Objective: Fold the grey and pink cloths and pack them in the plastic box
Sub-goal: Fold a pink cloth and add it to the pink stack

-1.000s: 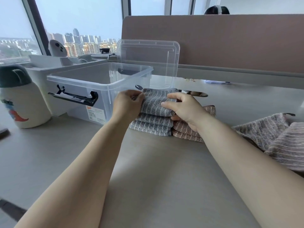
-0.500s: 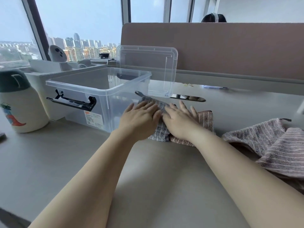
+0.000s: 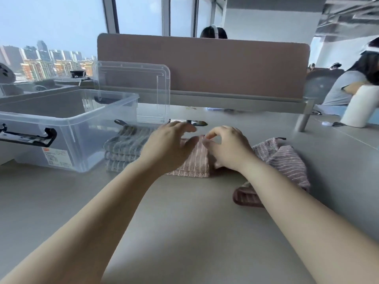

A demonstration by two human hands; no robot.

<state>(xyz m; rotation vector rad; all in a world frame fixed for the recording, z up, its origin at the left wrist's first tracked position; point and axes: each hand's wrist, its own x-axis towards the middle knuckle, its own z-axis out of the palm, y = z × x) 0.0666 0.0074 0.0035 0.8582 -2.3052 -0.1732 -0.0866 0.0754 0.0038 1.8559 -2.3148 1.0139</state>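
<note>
Pink folded stack (image 3: 194, 160) on bench (image 3: 184, 232), directly under both hands, long axis fore-aft. Left hand (image 3: 170, 144) spread flat, holding nothing; right hand (image 3: 227, 148) fingers (image 3: 209, 136) pinching top cloth's far corner. Grey stack (image 3: 123, 148) just left, beside box (image 3: 67, 119), which looks empty. Unfolded pink cloths (image 3: 285, 160) near right wrist, partly hidden. Motion blur.

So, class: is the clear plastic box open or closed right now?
Open. The box has no cover on its rim, and the lid stands upright behind it against the divider. No cloths show inside.
</note>
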